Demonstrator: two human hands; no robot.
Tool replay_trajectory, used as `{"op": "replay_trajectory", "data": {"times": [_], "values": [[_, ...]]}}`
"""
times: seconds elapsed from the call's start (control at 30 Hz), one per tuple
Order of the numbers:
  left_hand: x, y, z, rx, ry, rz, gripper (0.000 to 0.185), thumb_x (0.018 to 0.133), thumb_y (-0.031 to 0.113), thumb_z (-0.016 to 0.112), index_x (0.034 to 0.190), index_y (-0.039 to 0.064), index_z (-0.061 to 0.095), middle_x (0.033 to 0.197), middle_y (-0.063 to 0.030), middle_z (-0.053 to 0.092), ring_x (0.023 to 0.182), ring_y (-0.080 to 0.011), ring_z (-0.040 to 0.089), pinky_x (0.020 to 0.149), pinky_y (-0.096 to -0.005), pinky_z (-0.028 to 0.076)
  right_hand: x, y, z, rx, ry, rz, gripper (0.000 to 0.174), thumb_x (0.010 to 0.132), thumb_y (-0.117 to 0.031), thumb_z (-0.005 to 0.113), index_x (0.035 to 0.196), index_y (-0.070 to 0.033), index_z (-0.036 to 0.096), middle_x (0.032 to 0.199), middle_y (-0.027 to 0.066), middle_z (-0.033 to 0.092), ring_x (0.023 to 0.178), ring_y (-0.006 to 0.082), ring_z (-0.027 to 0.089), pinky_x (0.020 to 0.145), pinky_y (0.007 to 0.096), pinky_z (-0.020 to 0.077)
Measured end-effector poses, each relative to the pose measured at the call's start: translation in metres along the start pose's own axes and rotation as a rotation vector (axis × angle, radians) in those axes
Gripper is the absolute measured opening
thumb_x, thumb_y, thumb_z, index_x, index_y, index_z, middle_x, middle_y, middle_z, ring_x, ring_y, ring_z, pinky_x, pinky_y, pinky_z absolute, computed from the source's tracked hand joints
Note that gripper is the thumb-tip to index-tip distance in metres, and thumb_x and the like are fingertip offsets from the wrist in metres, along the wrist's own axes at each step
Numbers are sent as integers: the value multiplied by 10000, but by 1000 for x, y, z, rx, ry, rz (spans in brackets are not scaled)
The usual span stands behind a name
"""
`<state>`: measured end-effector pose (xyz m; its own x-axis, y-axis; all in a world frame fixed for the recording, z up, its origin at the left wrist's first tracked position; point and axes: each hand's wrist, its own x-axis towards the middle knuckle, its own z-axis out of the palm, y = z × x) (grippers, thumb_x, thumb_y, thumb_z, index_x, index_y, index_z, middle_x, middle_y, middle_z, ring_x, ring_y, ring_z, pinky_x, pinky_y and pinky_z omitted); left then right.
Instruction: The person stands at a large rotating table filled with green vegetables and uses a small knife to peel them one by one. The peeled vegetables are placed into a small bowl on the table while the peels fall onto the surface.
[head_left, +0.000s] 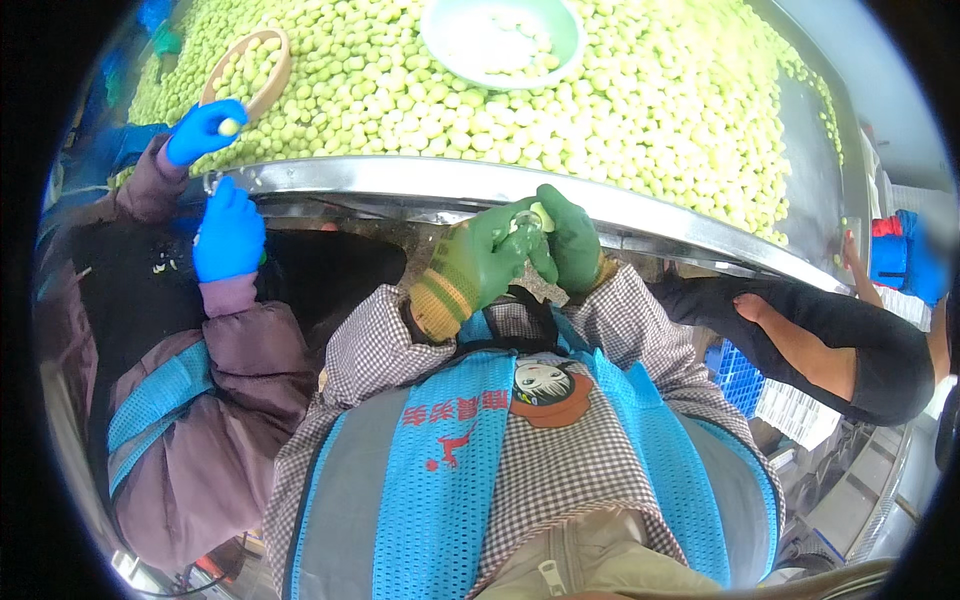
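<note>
Both my hands wear green gloves and meet in front of my chest, just below the steel rim of a metal table. My left hand (480, 262) is closed on a small metal tool (527, 220), whose shape is mostly hidden by the fingers. My right hand (574, 240) grips a pale green round fruit (541, 217) against the tool. Beyond the rim, many round green fruits (480, 127) lie spread over the table. Among them, straight ahead, stands a pale green plastic bowl (574, 56) with some fruits in it.
The table's steel rim (420, 174) curves across in front of me. At left, a co-worker's blue-gloved hands (217, 184) hold a fruit and a small tool, near a tan oval basket (279, 79) of fruits. Another person's leg (810, 341) is at right, with a blue plastic crate (735, 375) behind.
</note>
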<state>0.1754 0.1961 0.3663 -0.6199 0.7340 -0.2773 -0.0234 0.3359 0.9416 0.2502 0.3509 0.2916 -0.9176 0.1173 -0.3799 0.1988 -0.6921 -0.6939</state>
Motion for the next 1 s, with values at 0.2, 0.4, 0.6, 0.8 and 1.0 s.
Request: {"op": "replay_trajectory", "data": {"times": [0.2, 0.4, 0.6, 0.8, 1.0], "values": [[-1, 11, 10, -187, -78, -28, 393, 978, 196, 579, 1328, 18, 571, 884, -58, 690, 732, -109, 630, 619, -256, 520, -9, -5, 5, 134, 17, -26, 378, 1035, -321, 498, 1058, 23, 654, 934, 101, 689, 795, 132, 646, 680, 271, 531], [8, -9, 18, -462, -24, -208, 288, 989, 227, 589, 1157, -2, 632, 771, -44, 650, 575, -102, 561, 511, -228, 465, -27, -42, -4, -51, -73, -43, 380, 1022, -309, 532, 1132, 34, 652, 854, 79, 690, 740, 127, 638, 648, 270, 532], [10, -44, 20, -503, -83, -349, 289, 997, 221, 586, 1158, -14, 637, 742, -70, 651, 565, -122, 579, 488, -234, 453, -20, -80, -5, -1128, 235, -509, 374, 913, -212, 682, 1239, -35, 631, 989, 81, 708, 750, 119, 645, 690, 257, 535], [1, -57, 25, -540, -117, -404, 314, 1001, 212, 574, 1215, -12, 627, 760, -90, 651, 575, -143, 584, 499, -252, 466, 18, -91, 6, -1400, 305, -366, 547, 829, -292, 729, 1323, -100, 593, 872, 140, 717, 808, 222, 703, 714, 348, 559], [-12, -76, 5, -609, -33, -394, 301, 1004, 206, 559, 1219, 6, 623, 766, -85, 652, 572, -142, 578, 521, -248, 468, 79, -100, 26, -1638, 133, -548, 618, 836, -335, 698, 1393, -145, 510, 1279, 219, 601, 1151, 375, 592, 955, 447, 491]]}}
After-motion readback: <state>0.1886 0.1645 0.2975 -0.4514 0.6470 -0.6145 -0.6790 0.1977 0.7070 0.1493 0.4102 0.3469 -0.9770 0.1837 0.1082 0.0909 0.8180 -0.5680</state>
